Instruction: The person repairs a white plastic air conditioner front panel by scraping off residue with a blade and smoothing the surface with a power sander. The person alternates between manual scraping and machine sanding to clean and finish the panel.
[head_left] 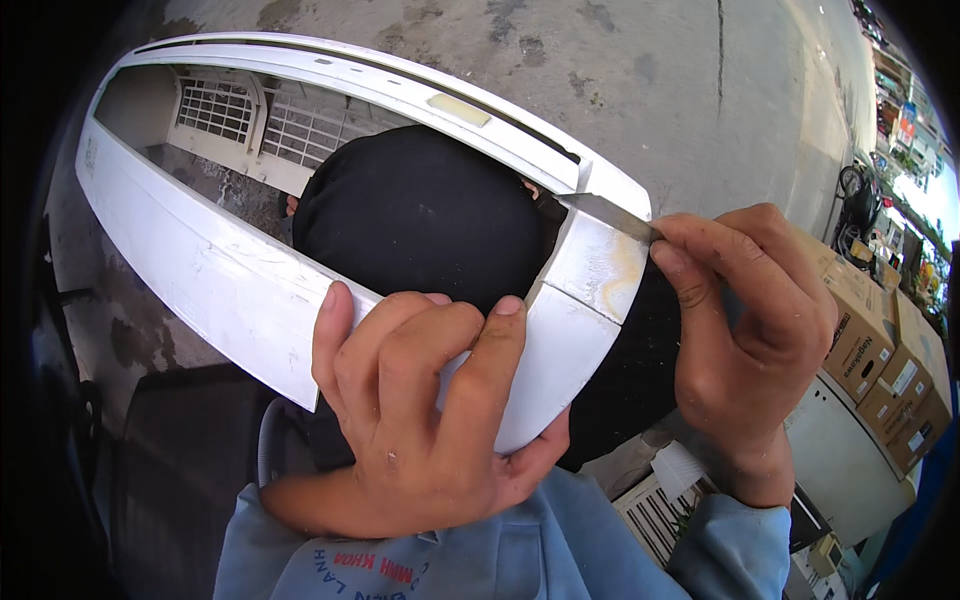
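Observation:
A long white plastic frame [190,240] lies diagonally across my lap, around a rounded black fabric shape [415,215]. My left hand [420,410] grips its near lower rail at the right end, fingers bent over the edge and thumb underneath. My right hand [750,330] pinches a thin flat metal blade [610,214] between thumb and index finger. The blade reaches across the frame's short end piece, its tip at the inner corner by the upper rail. Below it the end piece shows a yellowish stain and a crack-like seam. A pale yellow strip [458,110] sits on the upper rail.
Concrete ground [700,120] lies beyond, with white grilles [215,110] seen through the frame. At right are stacked cardboard boxes [868,365] on a pale cabinet [840,440], other white parts, and a parked motorbike [858,200]. A dark seat [175,470] is at lower left.

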